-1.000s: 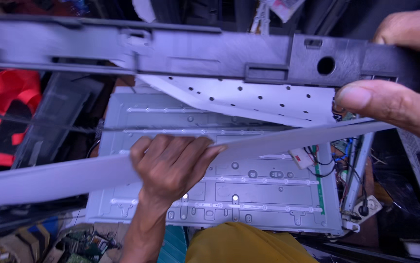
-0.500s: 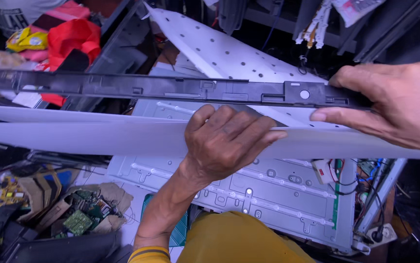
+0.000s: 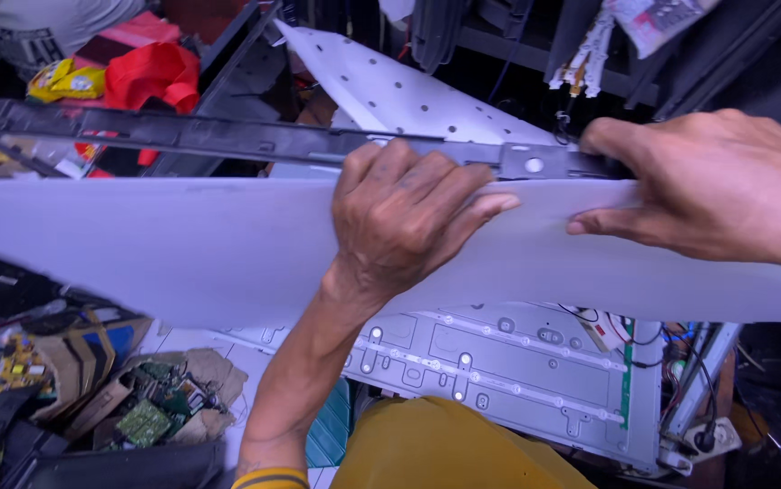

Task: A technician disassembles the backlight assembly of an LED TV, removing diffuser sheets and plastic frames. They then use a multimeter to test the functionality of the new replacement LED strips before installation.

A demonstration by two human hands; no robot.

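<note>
My left hand (image 3: 409, 213) grips the top edge of a large white plastic sheet (image 3: 155, 249) that spans the view, fingers curled over it. Along that edge runs a long black plastic frame strip (image 3: 191, 136). My right hand (image 3: 717, 186) pinches the right end of the strip and the sheet together. Behind them a white reflector sheet with small holes (image 3: 400, 91) stands up at a slant. Below lies a grey metal display back panel (image 3: 517, 362) with light strips across it.
Green circuit boards (image 3: 141, 421) and torn cardboard lie at lower left. A red bag (image 3: 150, 77) and yellow packet (image 3: 64, 80) sit at upper left. Cables and a metal bracket (image 3: 699, 398) are at lower right. Yellow cloth (image 3: 436, 448) covers my lap.
The white sheet has tilted up to face me and now covers much more of the view. My left hand rose to its top edge; the right hand stays on the black strip's end.
</note>
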